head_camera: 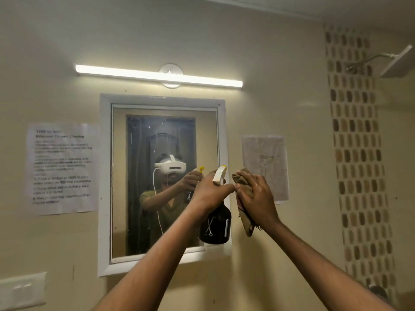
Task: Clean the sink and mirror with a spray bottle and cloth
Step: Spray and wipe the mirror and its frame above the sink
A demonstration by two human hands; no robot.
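Before the white-framed rectangular wall mirror, near its lower right corner, the left hand is wrapped tight around the neck of a dark plastic spray bottle with a white and yellow trigger head, nozzle toward the glass. Just right of the mirror's frame, the right hand clutches a crumpled brown cloth, which hangs below the fist.

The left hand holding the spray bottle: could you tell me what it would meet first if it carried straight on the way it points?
Probably the mirror, near its right edge; the left hand aims the spray bottle there, though depth is unclear.
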